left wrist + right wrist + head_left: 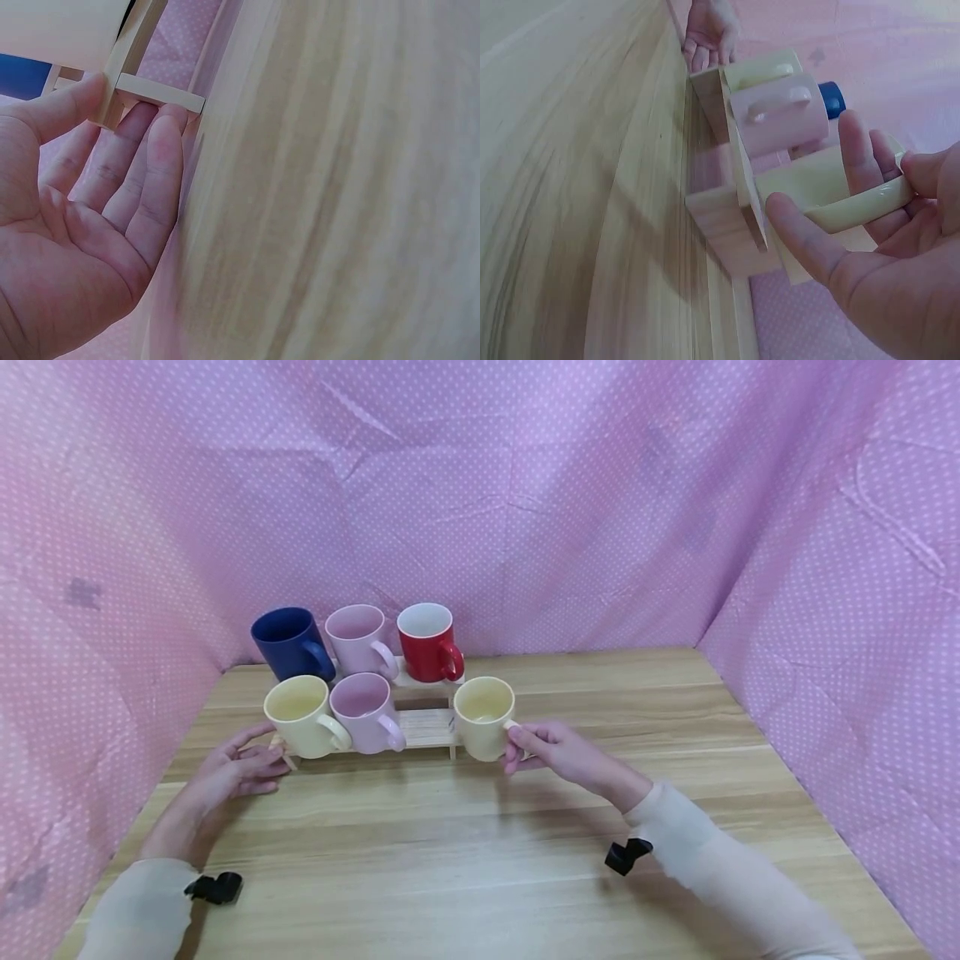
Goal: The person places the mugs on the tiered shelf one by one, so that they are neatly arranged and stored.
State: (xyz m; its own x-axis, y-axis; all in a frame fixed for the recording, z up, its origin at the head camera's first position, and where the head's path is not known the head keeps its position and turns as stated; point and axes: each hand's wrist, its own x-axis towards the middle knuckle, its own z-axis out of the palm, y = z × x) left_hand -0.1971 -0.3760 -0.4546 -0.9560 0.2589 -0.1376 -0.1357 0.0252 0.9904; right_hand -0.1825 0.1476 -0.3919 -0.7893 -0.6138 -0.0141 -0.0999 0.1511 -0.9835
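A two-tier wooden rack (429, 728) stands on the table. At its left end is my left hand (234, 768); the left wrist view shows the thumb against the rack's edge (112, 105) and the fingers around its end piece. My right hand (558, 753) pinches the handle (862, 206) of a pale yellow mug (482, 739). This mug is upright at the right end of the lower tier; whether it rests there I cannot tell. Another yellow mug (300, 731) and a pink mug (363, 727) sit upright on the lower tier, handles facing right.
On the upper tier stand a blue mug (288, 652), a second pink mug (356, 647) and a red mug with a white inside (427, 656). Pink dotted cloth (600, 527) hangs behind and beside the wooden table (420, 860).
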